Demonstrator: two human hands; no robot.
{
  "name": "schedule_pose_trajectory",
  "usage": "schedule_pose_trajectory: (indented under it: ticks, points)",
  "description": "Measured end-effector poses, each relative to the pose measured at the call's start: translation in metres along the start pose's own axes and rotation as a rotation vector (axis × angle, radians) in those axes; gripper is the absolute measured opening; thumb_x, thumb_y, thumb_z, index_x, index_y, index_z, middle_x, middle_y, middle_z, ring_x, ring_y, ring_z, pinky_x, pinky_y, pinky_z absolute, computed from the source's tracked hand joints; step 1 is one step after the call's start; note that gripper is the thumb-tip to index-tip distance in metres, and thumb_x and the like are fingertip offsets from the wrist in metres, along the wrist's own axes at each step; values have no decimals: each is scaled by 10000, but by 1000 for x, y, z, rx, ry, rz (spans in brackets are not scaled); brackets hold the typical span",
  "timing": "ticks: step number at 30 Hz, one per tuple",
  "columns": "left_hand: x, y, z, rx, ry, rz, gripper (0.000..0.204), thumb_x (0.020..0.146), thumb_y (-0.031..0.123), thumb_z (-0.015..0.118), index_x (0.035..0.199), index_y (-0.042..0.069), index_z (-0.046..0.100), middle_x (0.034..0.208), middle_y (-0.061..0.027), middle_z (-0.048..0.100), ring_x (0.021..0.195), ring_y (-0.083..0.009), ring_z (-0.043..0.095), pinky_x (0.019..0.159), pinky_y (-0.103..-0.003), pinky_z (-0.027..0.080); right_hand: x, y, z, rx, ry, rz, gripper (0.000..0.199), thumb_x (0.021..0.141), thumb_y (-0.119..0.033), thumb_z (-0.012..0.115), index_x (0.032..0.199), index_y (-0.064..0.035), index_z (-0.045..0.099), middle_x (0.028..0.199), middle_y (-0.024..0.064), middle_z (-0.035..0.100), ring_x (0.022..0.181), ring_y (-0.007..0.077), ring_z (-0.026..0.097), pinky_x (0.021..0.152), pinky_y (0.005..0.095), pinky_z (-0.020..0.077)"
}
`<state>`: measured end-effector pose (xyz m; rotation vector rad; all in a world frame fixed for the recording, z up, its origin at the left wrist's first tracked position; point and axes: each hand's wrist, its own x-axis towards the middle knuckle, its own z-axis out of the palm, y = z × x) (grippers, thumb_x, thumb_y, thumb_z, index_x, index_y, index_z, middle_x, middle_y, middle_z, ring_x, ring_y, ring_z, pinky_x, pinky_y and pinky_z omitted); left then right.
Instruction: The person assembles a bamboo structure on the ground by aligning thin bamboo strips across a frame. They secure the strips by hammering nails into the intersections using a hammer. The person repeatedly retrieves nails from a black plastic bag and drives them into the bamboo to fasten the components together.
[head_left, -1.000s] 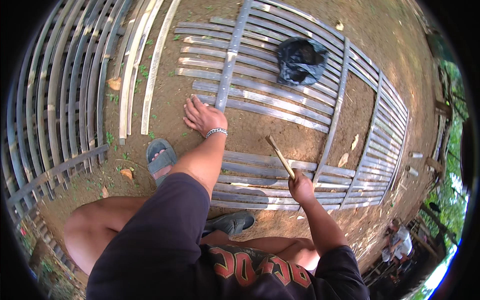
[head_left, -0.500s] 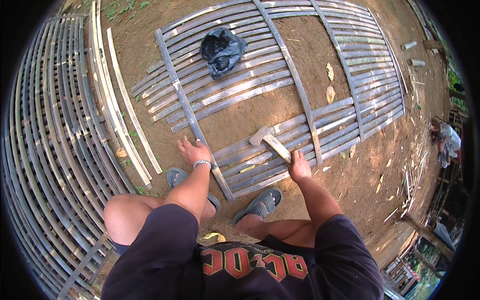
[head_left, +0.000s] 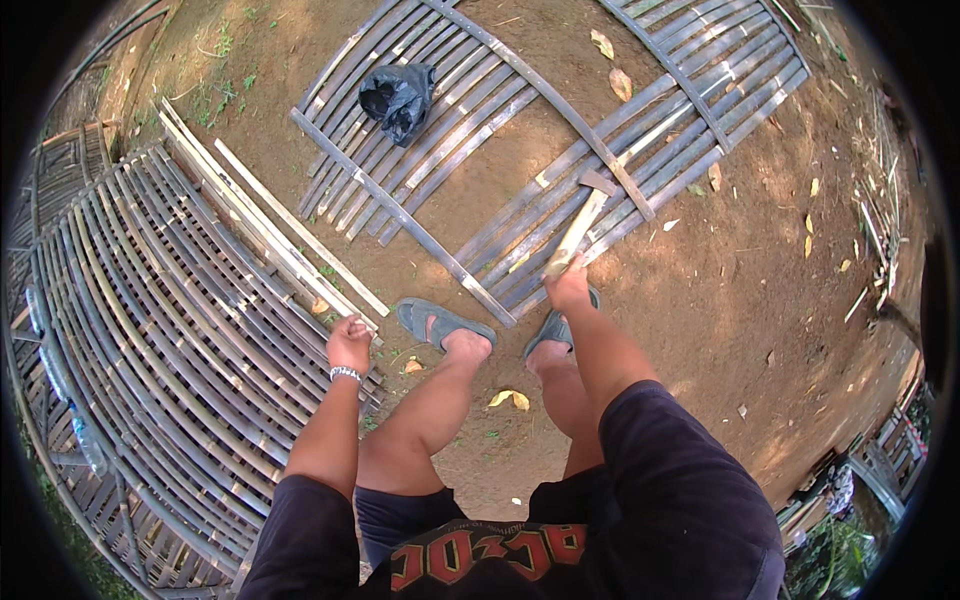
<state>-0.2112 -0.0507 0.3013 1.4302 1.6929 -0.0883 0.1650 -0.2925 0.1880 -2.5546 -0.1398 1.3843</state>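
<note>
My right hand [head_left: 568, 285] is closed round the lower end of the pale wooden handle of a hatchet [head_left: 575, 230]. Its rusty metal head points away from me, over the near right slats of a bamboo slatted panel [head_left: 390, 213] that lies on the dirt. My left hand [head_left: 349, 343], with a bracelet at the wrist, hangs with loosely curled fingers and nothing visible in them. It is nearest to the near ends of some pale split bamboo strips [head_left: 285, 250]; whether it touches them I cannot tell.
A black plastic bag [head_left: 398, 103] rests on the panel's far left slats. To my left stands a large raised bamboo slatted platform [head_left: 190, 330]. My sandalled feet are just short of the panel's near corner. Dry leaves [head_left: 510, 399] and bamboo scraps [head_left: 880, 230] litter the ground.
The view has turned and I stand more upright. My left hand has left the panel's near left rail, moved toward the pale strips and curled its fingers. The hatchet has swung to point more straight ahead.
</note>
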Motion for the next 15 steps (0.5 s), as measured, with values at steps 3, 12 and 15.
schedule_pose_trajectory:
  ticks: [3,12,15]
  points:
    - [-104,23,-44,314,-76,-57,192,825,36,765,1007,-18,738,853,-58,741,779,-117,672,747,-279,563,-90,0,-41,-185,-220,-76,1019,900,-333,734,1601,9,78,1555,300,303,1429,434,386,1187,449,356]
    - [-309,67,-121,780,-125,-9,473,869,452,761,714,8,709,683,-154,707,619,-227,678,662,-399,534,-249,120,-209,-360,-208,-63,783,873,-348,723,1516,-29,409,1399,298,567,1301,432,554,1093,478,466]
    - [-298,74,-126,480,-259,-9,405,888,400,758,778,11,733,699,-116,720,658,-213,686,689,-377,545,-279,172,-254,-310,-106,-17,762,878,-328,719,1504,-10,421,1319,293,627,1253,429,596,1074,468,485]
